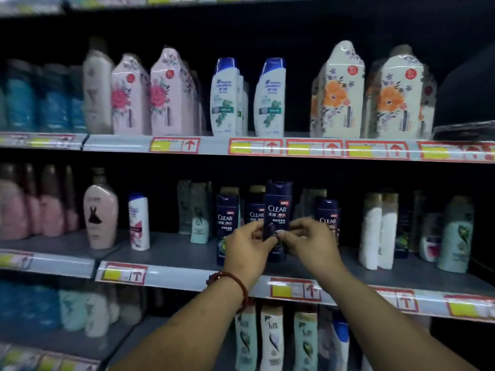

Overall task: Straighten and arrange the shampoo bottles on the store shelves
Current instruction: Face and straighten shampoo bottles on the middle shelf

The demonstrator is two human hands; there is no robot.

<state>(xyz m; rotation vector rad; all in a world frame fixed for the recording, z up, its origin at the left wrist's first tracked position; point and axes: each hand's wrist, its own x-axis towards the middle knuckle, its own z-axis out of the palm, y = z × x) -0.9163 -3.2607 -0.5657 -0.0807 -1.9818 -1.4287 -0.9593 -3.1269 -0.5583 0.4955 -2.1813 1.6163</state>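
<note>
Price labels run along the front edge of the upper shelf (117,142). Each is a red-bordered card with a yellow patch and a red arrow pointing up. One label (174,145) sits left of centre, and four more (255,147) follow close together towards the right. Similar labels (124,274) hang on the edge of the middle shelf (171,247), one at the left (294,290) of centre and others further right; their print is too blurred to read. A flat black glossy object (466,129), unclear what, lies at the right end of the upper shelf. The back panel (294,28) is black. A bracelet (233,282) of dark red beads circles a wrist.
</note>
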